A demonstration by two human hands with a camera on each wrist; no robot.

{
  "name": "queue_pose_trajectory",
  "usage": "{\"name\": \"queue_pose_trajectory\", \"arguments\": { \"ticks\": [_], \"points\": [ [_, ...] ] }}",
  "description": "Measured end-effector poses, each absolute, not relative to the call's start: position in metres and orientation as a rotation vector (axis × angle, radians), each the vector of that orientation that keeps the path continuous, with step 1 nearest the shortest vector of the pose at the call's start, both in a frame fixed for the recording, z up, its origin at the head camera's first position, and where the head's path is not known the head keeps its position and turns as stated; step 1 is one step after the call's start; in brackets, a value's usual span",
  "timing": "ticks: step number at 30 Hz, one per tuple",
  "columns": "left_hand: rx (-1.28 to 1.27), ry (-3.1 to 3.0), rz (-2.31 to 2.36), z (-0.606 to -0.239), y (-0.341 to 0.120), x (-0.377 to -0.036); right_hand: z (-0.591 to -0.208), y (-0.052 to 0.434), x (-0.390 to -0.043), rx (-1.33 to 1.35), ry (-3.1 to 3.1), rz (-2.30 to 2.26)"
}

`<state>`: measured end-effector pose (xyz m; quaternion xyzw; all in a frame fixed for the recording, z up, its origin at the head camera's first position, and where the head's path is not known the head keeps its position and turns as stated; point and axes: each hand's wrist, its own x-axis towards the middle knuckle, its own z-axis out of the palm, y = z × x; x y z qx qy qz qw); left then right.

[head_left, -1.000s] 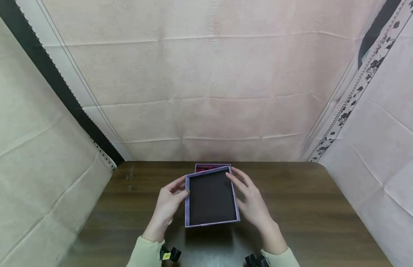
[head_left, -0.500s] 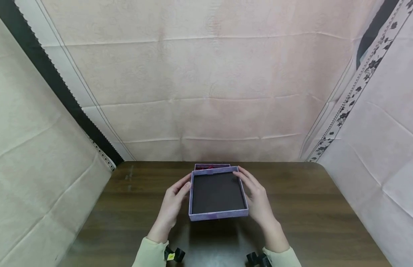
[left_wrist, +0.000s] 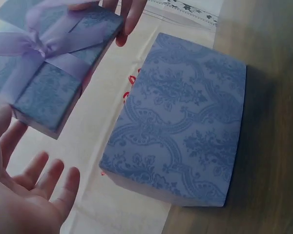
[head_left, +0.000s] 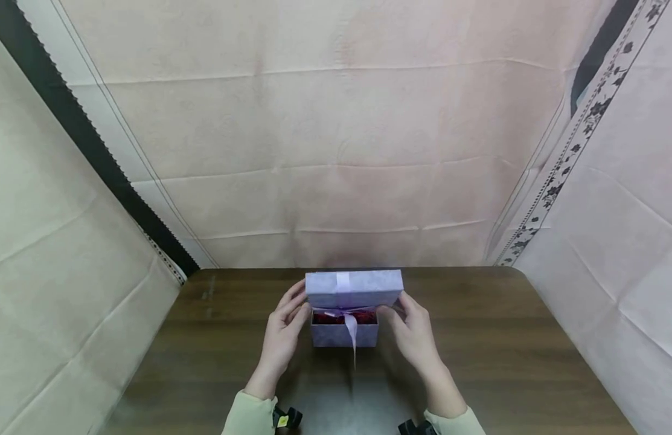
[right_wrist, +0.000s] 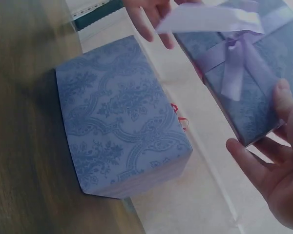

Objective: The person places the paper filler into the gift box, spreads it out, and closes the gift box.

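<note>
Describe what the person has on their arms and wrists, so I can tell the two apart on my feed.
Both hands are bare: left hand, right hand. Each arm wears a pale yellow-green long sleeve, left sleeve and right sleeve. A small black device sits at each wrist; the left wrist device carries a yellow tag, while the right wrist device shows none.

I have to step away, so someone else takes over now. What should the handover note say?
Left hand and right hand: each grips a short end of the lid, held tilted above the box.
Box: on the table, open, red shredded filling showing.
Ribbon: hangs from the lid's bow over the box front.
Done: lid is bow side up over the box.
Left: lower and seat it.
</note>
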<state>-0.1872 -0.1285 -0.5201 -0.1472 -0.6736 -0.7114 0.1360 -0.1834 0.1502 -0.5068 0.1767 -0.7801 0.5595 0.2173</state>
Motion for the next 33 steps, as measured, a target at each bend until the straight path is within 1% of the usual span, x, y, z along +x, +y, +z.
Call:
{"name": "queue_pose_trajectory", "arguments": {
  "ticks": [5,7,14,20,30,33],
  "points": [
    [-0.494,-1.917,-2.019,-0.521,-0.126,-0.187,-0.508,0.147,-0.182,0.375,-2.194,1.572],
    [-0.485,-1.925,-1.989,-0.522,-0.124,-0.187,-0.508,0.146,-0.182,0.343,-2.210,1.577],
    [-0.293,-1.869,-1.928,-0.524,-0.120,-0.187,-0.504,0.141,-0.179,0.289,-2.164,1.759],
    [-0.135,-1.826,-1.989,-0.523,-0.121,-0.188,-0.500,0.137,-0.176,0.259,-2.113,1.934],
    [-0.068,-1.949,-1.974,-0.522,-0.121,-0.185,-0.501,0.136,-0.175,0.120,-2.246,1.968],
    [-0.130,-2.045,-1.931,-0.521,-0.123,-0.184,-0.500,0.136,-0.174,0.111,-2.262,1.969]
  ]
}}
